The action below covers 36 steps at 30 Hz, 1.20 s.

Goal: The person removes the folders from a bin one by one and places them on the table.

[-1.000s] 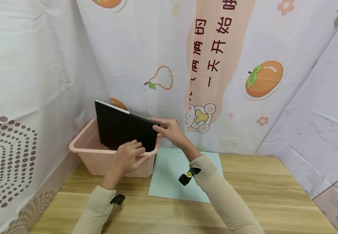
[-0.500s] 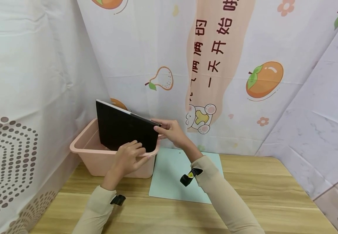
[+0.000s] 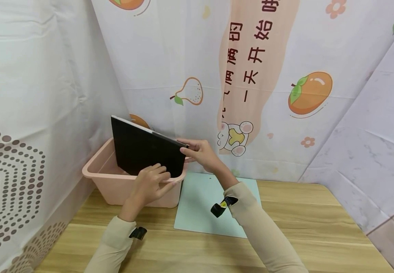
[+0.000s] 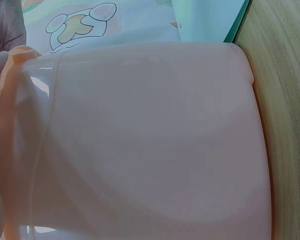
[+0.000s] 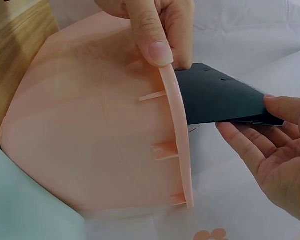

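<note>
A pink plastic bin stands at the left of the table. Inside it, upright and tilted, is a flat black folder with a pale top edge; its lower part is hidden by the bin's wall. My right hand pinches the folder's upper right corner, thumb on the near face and fingers behind. Two small holes show in the folder in the right wrist view. My left hand grips the bin's near rim, its fingers curled over the edge and its thumb along the outside.
A mint-green flat board with a small hole lies on the wooden table, right beside the bin and under my right forearm. Printed curtains hang behind and at both sides, close to the bin.
Nothing visibly changes in either hand's hold; the folder and bin stay put. The whole head view shifts very slightly.
</note>
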Each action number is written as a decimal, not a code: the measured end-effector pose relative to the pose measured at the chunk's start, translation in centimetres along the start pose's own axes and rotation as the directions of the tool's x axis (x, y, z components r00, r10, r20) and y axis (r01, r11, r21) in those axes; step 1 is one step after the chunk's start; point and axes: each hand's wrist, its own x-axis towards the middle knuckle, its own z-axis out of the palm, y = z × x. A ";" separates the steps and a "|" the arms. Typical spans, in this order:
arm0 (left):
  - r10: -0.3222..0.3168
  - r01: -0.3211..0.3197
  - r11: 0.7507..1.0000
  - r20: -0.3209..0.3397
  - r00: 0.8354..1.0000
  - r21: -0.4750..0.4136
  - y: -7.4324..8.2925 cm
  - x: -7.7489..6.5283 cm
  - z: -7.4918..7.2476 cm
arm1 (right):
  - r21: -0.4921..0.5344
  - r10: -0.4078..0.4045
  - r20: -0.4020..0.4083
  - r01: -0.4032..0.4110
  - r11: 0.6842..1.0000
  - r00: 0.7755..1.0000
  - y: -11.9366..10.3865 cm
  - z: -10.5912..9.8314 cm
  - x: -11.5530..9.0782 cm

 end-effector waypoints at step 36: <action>0.002 -0.002 1.000 -0.012 1.000 0.012 -0.2 -0.2 0.3 | -0.038 -0.152 -0.065 0.150 0.988 0.986 -2.1 -0.4 -0.6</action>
